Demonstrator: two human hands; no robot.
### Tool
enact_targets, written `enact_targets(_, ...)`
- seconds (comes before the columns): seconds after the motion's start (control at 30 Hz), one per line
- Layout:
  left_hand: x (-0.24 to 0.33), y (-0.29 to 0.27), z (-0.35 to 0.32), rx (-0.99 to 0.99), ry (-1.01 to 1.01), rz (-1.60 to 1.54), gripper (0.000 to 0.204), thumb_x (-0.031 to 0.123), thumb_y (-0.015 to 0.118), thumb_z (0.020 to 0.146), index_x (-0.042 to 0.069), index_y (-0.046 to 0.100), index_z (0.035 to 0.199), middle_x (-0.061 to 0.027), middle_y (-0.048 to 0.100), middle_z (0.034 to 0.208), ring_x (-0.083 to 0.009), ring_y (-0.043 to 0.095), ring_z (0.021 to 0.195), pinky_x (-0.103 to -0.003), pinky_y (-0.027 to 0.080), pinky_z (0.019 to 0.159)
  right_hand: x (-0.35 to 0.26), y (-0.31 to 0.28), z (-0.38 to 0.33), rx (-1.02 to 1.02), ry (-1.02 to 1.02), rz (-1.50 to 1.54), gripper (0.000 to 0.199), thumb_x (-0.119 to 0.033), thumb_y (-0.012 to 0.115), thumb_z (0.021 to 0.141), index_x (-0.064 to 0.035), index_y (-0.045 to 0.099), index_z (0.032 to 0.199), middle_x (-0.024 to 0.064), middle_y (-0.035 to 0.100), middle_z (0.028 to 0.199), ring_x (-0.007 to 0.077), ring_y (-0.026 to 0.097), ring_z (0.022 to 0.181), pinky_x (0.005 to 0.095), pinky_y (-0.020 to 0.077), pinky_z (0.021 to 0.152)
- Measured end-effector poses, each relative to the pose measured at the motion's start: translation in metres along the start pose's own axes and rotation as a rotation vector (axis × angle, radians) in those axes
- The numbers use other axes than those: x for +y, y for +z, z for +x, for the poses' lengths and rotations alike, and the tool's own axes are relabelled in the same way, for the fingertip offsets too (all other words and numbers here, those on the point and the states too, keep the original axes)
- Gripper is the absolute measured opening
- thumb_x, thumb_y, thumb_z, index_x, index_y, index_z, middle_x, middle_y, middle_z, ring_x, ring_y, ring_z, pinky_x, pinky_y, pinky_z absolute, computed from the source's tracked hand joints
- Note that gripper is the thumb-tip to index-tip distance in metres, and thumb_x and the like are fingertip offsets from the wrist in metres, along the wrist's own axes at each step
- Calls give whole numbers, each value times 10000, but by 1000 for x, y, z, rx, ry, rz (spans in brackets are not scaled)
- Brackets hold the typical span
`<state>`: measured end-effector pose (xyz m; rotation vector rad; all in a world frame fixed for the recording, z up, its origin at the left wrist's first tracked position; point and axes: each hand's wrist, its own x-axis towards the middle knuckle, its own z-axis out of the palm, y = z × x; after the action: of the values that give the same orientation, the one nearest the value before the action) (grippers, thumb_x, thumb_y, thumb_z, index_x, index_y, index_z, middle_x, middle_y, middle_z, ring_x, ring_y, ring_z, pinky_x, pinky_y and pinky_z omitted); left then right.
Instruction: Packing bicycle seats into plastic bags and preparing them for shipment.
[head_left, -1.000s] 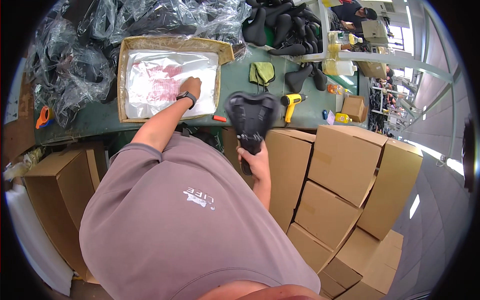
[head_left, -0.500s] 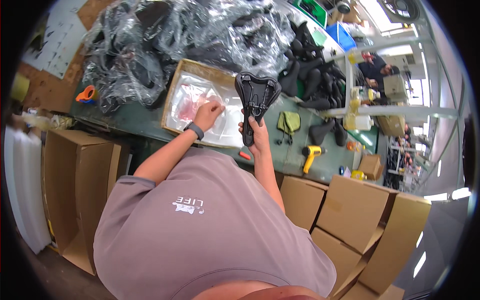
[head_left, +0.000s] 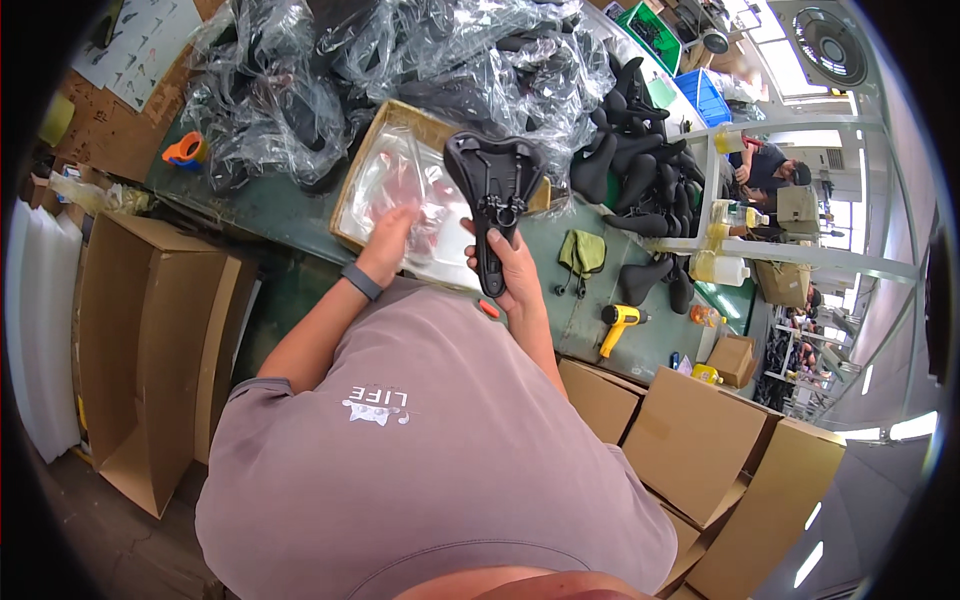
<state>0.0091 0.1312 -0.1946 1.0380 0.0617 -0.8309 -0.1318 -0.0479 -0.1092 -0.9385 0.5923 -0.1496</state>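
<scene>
My right hand (head_left: 508, 272) grips a black bicycle saddle (head_left: 493, 190) by its narrow nose, underside and rails facing me, held above the near corner of a shallow cardboard box (head_left: 392, 118). My left hand (head_left: 393, 228), with a dark band on the wrist, reaches into that box and rests on a clear plastic bag (head_left: 400, 180) lying inside it. The box stands on a green worktable (head_left: 270, 205).
Heaps of clear plastic wrap (head_left: 300, 80) and several black saddles (head_left: 630, 170) cover the table's far side. A green cloth (head_left: 582, 250), a yellow heat gun (head_left: 618, 322) and an orange tape dispenser (head_left: 185, 150) lie on it. Open cartons stand left (head_left: 150, 330) and right (head_left: 690, 440). Another person (head_left: 765, 170) works beyond.
My right hand has lifted the saddle from beside the cartons up over the box. My left hand stays on the plastic bag in the box. The view has swung left.
</scene>
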Motion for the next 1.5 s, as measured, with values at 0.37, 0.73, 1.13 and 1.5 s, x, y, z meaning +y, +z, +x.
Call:
enact_targets(0.37,58,5,-2,-316,318,1264,240,218,687,1053,-2,771,1005,-242,754,935,-408,764,866,-479,572,782,7,-29,-83,164,-71,118,682,-200,802,1021,9,464,1576,260,618,1566,247,747,907,361,646,746)
enact_targets(0.73,18,71,-28,-407,166,1261,358,241,971,764,10,698,746,-100,684,668,-213,678,610,-375,518,592,8,-14,-78,70,72,50,405,-97,732,1050,-20,534,1395,156,709,1155,249,764,884,358,656,758)
enact_targets(1.13,92,-40,0,-155,-213,-224,103,159,673,1123,92,753,1123,20,715,900,-134,669,775,-316,564,734,22,-52,-85,-11,-42,-110,813,2,867,792,-12,532,1534,156,745,1064,261,745,951,381,598,878)
enact_targets(1.5,58,29,-59,-551,-274,218,404,280,789,1069,-18,750,1338,-85,768,1281,-129,674,1180,-325,530,1048,10,-12,-25,268,-78,-190,650,-62,702,1067,-31,438,1660,139,691,1285,230,733,1092,402,628,863)
